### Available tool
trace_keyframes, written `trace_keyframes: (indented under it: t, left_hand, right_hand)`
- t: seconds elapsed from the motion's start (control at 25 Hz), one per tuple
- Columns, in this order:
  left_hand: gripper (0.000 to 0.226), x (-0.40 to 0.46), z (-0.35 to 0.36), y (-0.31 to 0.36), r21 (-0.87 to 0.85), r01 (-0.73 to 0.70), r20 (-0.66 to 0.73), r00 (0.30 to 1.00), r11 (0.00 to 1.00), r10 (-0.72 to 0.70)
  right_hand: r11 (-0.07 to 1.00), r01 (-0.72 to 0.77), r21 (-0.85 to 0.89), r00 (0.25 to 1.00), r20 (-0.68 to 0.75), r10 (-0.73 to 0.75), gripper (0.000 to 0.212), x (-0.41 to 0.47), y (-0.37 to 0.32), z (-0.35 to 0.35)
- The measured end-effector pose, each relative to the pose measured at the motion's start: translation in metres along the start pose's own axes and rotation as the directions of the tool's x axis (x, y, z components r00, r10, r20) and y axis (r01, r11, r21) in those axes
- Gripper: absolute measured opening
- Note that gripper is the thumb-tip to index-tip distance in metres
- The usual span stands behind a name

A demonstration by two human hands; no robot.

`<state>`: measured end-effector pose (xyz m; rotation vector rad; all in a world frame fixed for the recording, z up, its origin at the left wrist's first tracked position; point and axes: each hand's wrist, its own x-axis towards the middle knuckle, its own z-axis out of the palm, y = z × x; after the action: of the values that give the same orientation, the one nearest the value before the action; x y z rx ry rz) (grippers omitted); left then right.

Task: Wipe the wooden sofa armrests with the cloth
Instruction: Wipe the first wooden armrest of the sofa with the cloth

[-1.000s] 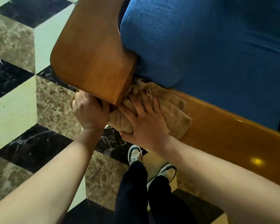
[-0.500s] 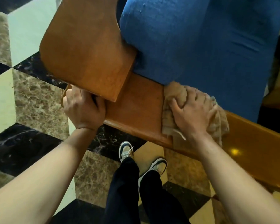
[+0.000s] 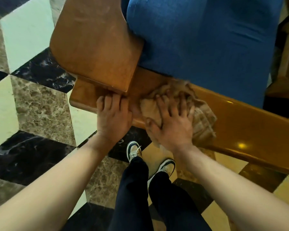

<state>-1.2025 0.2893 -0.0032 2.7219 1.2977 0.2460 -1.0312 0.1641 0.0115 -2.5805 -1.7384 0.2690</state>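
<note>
- Head view: the cloth [image 3: 201, 116], tan and crumpled, lies on the lower wooden rail [image 3: 240, 124] of the sofa, at about 1 o'clock from the person's feet, just below the blue cushion [image 3: 207, 39].
- The right hand [image 3: 172, 124] lies flat on the cloth, fingers spread, palm pressing down; its grip is not clenched but splayed on the fabric, which I judge suits broad wiping strokes along the rail.
- The left hand [image 3: 113, 115] rests at 9 o'clock from the cloth, fingers curled over the rail's edge just under the armrest [image 3: 93, 47]; it seems to brace the body and holds no object.
- The armrest's broad wooden panel overhangs the rail at 11 o'clock, so the corner beneath it is tight for the cloth.
- The cushion touches the rail's far edge and would hinder wiping there.
- Below are the person's shoes [image 3: 133, 150] on a patterned marble floor [image 3: 32, 100].
</note>
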Motion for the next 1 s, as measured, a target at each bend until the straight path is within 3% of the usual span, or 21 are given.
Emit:
trace_keyframes:
  t: [0.08, 0.2, 0.36, 0.52, 0.64, 0.84, 0.92, 1.0]
  left_hand:
    - [0.046, -0.008, -0.001, 0.006, -0.045, -0.137, 0.028, 0.990, 0.989, 0.139]
    - [0.054, -0.008, -0.003, -0.004, -0.093, -0.274, 0.034, 0.960, 0.957, 0.278]
    - [0.059, 0.013, 0.001, -0.006, -0.073, -0.605, 0.127, 0.783, 0.793, 0.609]
    - [0.094, 0.053, 0.001, -0.003, 0.035, -0.712, 0.304, 0.676, 0.701, 0.671]
    - [0.085, 0.055, -0.003, 0.009, 0.027, -0.659, 0.293, 0.724, 0.751, 0.625]
    - [0.062, 0.042, 0.003, 0.025, -0.038, -0.524, 0.187, 0.833, 0.851, 0.521]
    - [0.065, 0.037, 0.009, 0.029, -0.017, -0.472, 0.164, 0.868, 0.881, 0.468]
    - [0.070, 0.035, 0.012, 0.043, -0.008, -0.429, 0.158, 0.891, 0.903, 0.425]
  right_hand:
    - [0.989, 0.140, -0.050, 0.990, 0.015, -0.139, 0.082, -0.015, -0.008, 0.011]
    - [0.949, 0.289, -0.126, 0.956, -0.019, -0.294, 0.096, -0.026, 0.034, 0.013]
    - [0.970, 0.181, -0.165, 0.979, -0.067, -0.194, 0.105, -0.078, 0.123, 0.014]
    - [0.992, -0.001, -0.129, 1.000, 0.004, 0.002, 0.098, -0.106, 0.185, -0.007]
    - [0.993, -0.074, -0.097, 0.997, 0.006, 0.075, 0.104, -0.077, 0.136, -0.010]
    - [0.974, 0.226, -0.018, 0.974, 0.015, -0.226, 0.099, -0.021, 0.037, 0.006]
    - [0.967, 0.254, -0.007, 0.967, -0.036, -0.254, 0.100, -0.033, 0.067, 0.008]
    - [0.982, 0.178, -0.059, 0.980, -0.082, -0.182, 0.104, -0.069, 0.137, 0.007]
